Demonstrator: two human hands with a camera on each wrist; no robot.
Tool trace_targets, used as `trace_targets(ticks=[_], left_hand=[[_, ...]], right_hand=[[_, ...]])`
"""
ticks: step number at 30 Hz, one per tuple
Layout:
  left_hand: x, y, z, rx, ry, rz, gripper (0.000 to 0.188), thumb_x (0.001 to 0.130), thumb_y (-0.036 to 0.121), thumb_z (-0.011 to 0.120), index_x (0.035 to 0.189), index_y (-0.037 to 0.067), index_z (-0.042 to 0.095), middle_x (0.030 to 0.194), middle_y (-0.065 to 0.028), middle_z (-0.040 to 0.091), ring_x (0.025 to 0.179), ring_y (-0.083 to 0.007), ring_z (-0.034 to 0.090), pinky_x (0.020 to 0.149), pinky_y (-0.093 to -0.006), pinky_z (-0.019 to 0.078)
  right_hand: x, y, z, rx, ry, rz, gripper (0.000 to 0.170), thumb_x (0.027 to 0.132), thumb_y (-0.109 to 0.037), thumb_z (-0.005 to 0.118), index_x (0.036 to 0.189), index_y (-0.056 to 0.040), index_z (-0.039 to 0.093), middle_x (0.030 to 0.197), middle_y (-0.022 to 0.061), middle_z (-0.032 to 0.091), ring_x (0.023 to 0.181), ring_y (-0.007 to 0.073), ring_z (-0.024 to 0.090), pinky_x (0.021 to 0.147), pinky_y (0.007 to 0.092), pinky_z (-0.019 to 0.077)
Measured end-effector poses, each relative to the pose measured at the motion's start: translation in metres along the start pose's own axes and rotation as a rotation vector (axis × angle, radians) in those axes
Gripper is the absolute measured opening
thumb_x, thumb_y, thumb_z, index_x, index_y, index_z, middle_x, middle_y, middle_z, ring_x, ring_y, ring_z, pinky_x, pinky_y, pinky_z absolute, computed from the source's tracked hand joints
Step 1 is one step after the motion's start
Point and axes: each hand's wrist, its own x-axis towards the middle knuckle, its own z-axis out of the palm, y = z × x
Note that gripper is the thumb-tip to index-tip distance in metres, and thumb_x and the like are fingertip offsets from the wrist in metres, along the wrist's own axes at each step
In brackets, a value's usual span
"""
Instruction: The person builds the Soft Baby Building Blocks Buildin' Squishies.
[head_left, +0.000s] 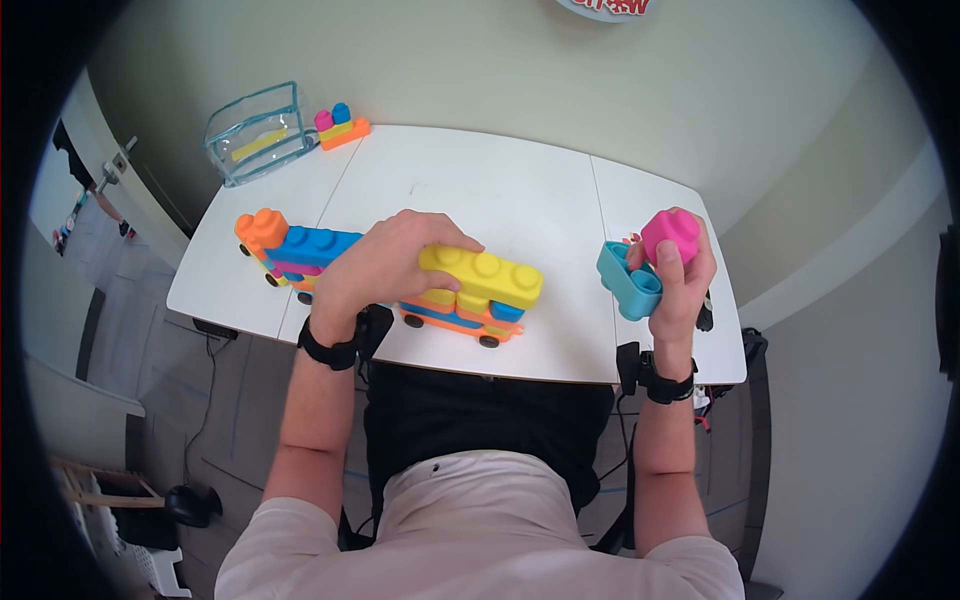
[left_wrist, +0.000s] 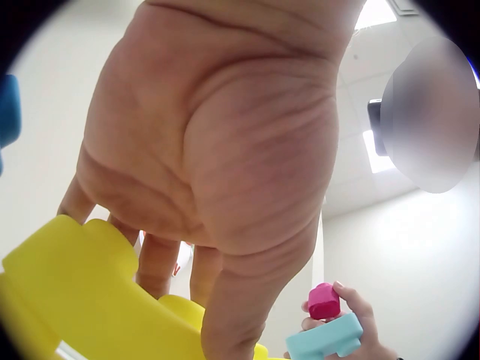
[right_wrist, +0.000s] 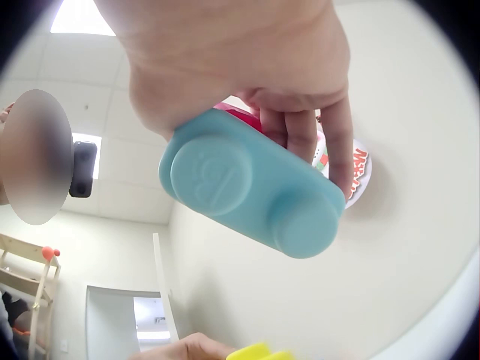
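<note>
My left hand (head_left: 385, 262) grips a long yellow building block (head_left: 497, 278) across its top, thumb on the near side. That block sits over orange and blue blocks on a wheeled orange base (head_left: 470, 327). To its left stands another wheeled stack, with a blue block (head_left: 316, 241) and an orange block (head_left: 262, 228) on top; my left hand and forearm hide part of it. At the right, my right hand (head_left: 688, 285) holds two blocks above the table: a pink one (head_left: 671, 234) and a teal two-stud one (right_wrist: 251, 180), whose hollow underside faces the head view.
At the back left of the white table (head_left: 480, 165) stands a clear zip bag (head_left: 262, 135) with a yellow piece inside. Several small blocks (head_left: 343, 130) lie beside it. A black object (head_left: 706, 314) lies near the right edge, partly behind my right hand.
</note>
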Motion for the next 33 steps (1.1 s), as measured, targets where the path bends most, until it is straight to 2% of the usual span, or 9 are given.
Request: trace_targets(ticks=[10,12,13,15,16,18,25,27,33], left_hand=[[-0.002,0.001,-0.001,0.065,-0.022,-0.068,0.051,0.076,0.009,0.096,0.125,0.009,0.083,0.118,-0.0129,0.08,0.108,-0.0358,0.074,0.099,-0.0441,0.0578],[-0.004,0.015,-0.004,0.064,-0.055,-0.134,0.066,0.073,0.01,0.098,0.135,0.011,0.078,0.122,-0.0124,0.079,0.115,-0.0366,0.072,0.101,-0.0442,0.0571],[-0.005,0.017,-0.001,0.066,-0.059,-0.134,0.066,0.073,0.01,0.098,0.135,0.011,0.078,0.122,-0.0124,0.079,0.115,-0.0366,0.072,0.101,-0.0442,0.0571],[-0.008,0.024,0.006,0.101,0.012,-0.121,0.081,0.071,0.01,0.098,0.146,0.013,0.069,0.13,-0.0116,0.075,0.124,-0.0363,0.068,0.107,-0.0465,0.0537],[-0.009,0.029,0.013,0.102,0.007,-0.12,0.081,0.071,0.01,0.098,0.146,0.013,0.069,0.13,-0.0116,0.075,0.124,-0.0363,0.068,0.107,-0.0465,0.0537],[-0.009,0.036,0.03,0.382,0.063,-0.045,0.088,0.072,0.007,0.095,0.154,0.014,0.061,0.132,-0.0115,0.073,0.13,-0.0346,0.064,0.113,-0.0502,0.0485],[0.002,0.027,0.058,0.494,-0.014,-0.108,0.085,0.079,0.004,0.087,0.157,0.012,0.056,0.133,-0.0118,0.07,0.129,-0.0324,0.063,0.114,-0.0565,0.0451],[0.003,0.023,0.067,0.575,0.118,-0.051,0.087,0.08,0.001,0.083,0.16,0.012,0.053,0.135,-0.0112,0.068,0.129,-0.0322,0.063,0.113,-0.0591,0.0447],[0.017,0.023,0.08,0.65,0.224,0.045,0.086,0.083,-0.002,0.078,0.162,0.012,0.05,0.133,-0.0111,0.068,0.126,-0.0313,0.063,0.11,-0.0581,0.0457]], right_hand=[[0.001,0.003,0.006,-0.006,-0.03,0.033,0.036,0.105,-0.018,0.073,0.129,0.0042,0.059,0.098,0.0087,0.067,0.077,0.0143,0.064,0.074,0.0312,0.0535],[0.0,0.003,0.008,-0.01,-0.02,0.051,0.035,0.104,-0.017,0.073,0.129,0.0038,0.059,0.099,0.0088,0.068,0.078,0.0138,0.065,0.074,0.0308,0.0539],[0.0,0.003,0.008,-0.032,-0.022,0.044,0.035,0.103,-0.016,0.074,0.128,0.0034,0.06,0.1,0.0086,0.069,0.078,0.0133,0.065,0.075,0.0305,0.0542],[0.0,0.004,0.008,-0.053,-0.02,0.04,0.035,0.103,-0.016,0.075,0.128,0.0031,0.06,0.102,0.0085,0.069,0.079,0.0127,0.066,0.075,0.0302,0.0546],[0.001,0.005,0.008,-0.053,-0.032,0.027,0.035,0.103,-0.016,0.075,0.128,0.0029,0.06,0.102,0.0081,0.069,0.079,0.0125,0.066,0.075,0.03,0.0547],[0.001,0.004,0.008,-0.054,-0.045,0.015,0.034,0.103,-0.016,0.075,0.128,0.0028,0.06,0.102,0.0078,0.07,0.079,0.0123,0.066,0.075,0.0299,0.0549],[0.0,-0.001,0.012,-0.071,-0.035,0.022,0.035,0.102,-0.016,0.075,0.128,0.0029,0.061,0.102,0.0079,0.071,0.079,0.0122,0.067,0.075,0.0297,0.056],[0.002,-0.004,0.013,-0.085,-0.029,0.033,0.035,0.102,-0.016,0.076,0.128,0.0028,0.062,0.102,0.008,0.071,0.079,0.0122,0.068,0.075,0.0297,0.0564],[0.003,-0.008,0.024,-0.088,-0.032,0.055,0.035,0.101,-0.016,0.076,0.127,0.0025,0.062,0.104,0.008,0.072,0.081,0.0128,0.07,0.076,0.0302,0.058]])
